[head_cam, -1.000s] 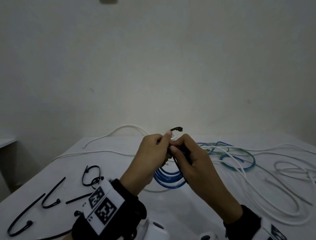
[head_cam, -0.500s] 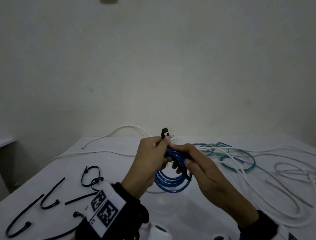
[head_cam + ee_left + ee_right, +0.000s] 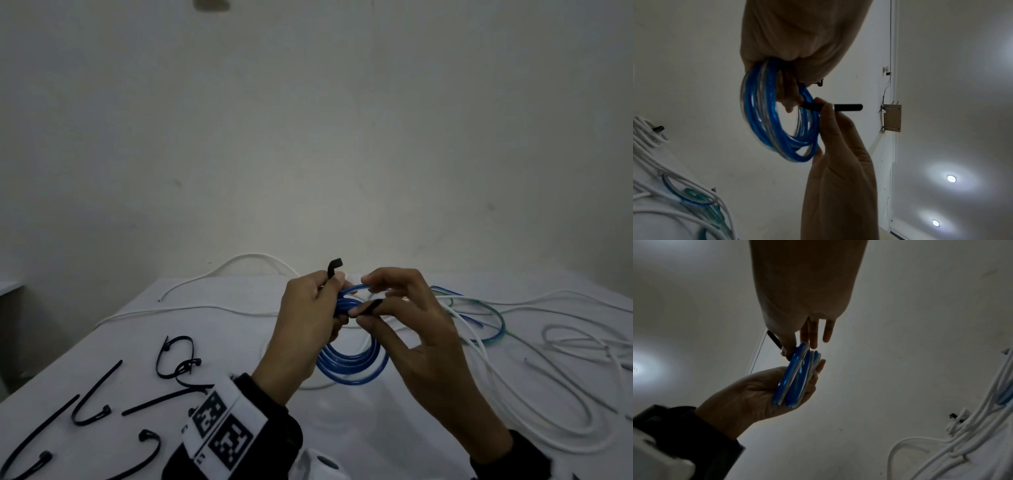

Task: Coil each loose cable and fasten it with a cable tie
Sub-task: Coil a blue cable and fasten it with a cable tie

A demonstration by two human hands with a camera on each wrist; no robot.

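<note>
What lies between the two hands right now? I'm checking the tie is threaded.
In the head view, the blue cable coil and black cable tie span between left hand and right hand.

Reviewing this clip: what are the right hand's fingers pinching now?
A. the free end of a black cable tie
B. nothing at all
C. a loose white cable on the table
A: the right hand pinches the black plastic cable tie beside the coiled blue cable gripped by the left hand.
</note>
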